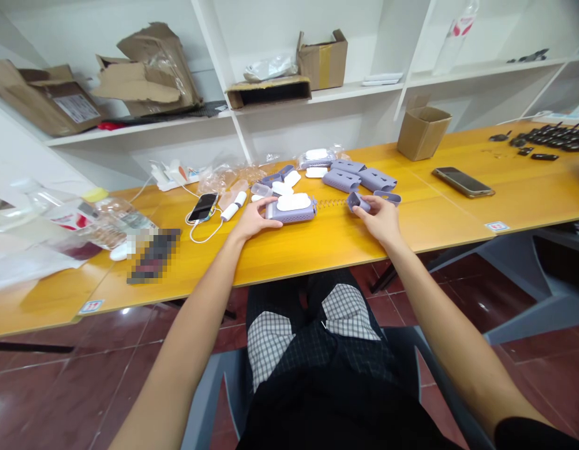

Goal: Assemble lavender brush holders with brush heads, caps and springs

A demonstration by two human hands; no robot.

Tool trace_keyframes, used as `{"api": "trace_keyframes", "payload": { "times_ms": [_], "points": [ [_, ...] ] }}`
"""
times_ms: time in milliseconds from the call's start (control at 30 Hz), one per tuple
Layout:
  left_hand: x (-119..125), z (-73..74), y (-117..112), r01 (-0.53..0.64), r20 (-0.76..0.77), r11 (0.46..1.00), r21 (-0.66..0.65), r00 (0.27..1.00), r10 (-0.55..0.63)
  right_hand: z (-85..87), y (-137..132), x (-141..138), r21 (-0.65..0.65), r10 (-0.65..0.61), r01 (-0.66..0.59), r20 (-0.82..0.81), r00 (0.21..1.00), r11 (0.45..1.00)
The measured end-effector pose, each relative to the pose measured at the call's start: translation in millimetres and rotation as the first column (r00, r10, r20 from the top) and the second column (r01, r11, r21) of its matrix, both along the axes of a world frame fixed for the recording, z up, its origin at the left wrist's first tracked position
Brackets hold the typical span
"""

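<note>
My left hand point(255, 219) grips the left end of a purple perforated plastic case point(299, 214), which lies on the table with a white oval piece point(293, 201) on top. From the case's right end a thin coppery spring point(331, 203) stretches toward a small hollow purple end piece point(355, 200). That end piece is held between the thumb and fingers of my right hand point(381, 219). Just behind my right fingers lies a purple ring-shaped part point(389, 198). More purple perforated shells point(342, 180) and loose white oval pieces point(282, 188) lie beyond the case.
To the left are a phone point(204, 207) with a white cable, a white stick-shaped device point(234, 206) and plastic bottles point(115, 212). On the right lie another phone point(463, 182) and a small cardboard box point(423, 131). Shelves with cartons point(322, 62) stand behind the table.
</note>
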State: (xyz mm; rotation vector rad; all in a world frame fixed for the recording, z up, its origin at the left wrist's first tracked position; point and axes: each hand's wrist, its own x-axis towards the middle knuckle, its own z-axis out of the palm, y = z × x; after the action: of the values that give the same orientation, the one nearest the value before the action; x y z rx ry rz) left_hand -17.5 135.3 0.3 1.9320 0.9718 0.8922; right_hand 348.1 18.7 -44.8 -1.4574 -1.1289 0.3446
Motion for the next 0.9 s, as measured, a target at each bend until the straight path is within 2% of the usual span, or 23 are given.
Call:
{"api": "trace_keyframes", "payload": {
  "times_ms": [133, 267, 533, 900],
  "points": [
    [0.1, 0.3, -0.7, 0.005, -0.009, 1.0, 0.024, 1.0, -0.004, 1.8, -1.2, -1.5, -0.012, 0.008, -0.007, 0.024, 1.0, 1.0],
    [2.8, -0.2, -2.6, 0.013, -0.02, 0.999, 0.041, 1.0, -0.012, 1.8, -2.2, -2.6, 0.014, 0.065, -0.065, 0.059, 0.996, 0.998],
    [7.1, 2.5, -7.9, 0.005, -0.023, 1.0, 0.025, 1.0, -0.005, 4.0, -5.4, -5.0, 0.023, 0.115, -0.119, 0.14, 0.984, 0.993],
    [13.7, 1.7, -11.1, 0.017, 0.031, 1.0, 0.007, 0.999, -0.017, 9.9, -10.8, -9.8, 0.018, 0.177, -0.183, 0.171, 0.969, 0.983]
  ]
}}
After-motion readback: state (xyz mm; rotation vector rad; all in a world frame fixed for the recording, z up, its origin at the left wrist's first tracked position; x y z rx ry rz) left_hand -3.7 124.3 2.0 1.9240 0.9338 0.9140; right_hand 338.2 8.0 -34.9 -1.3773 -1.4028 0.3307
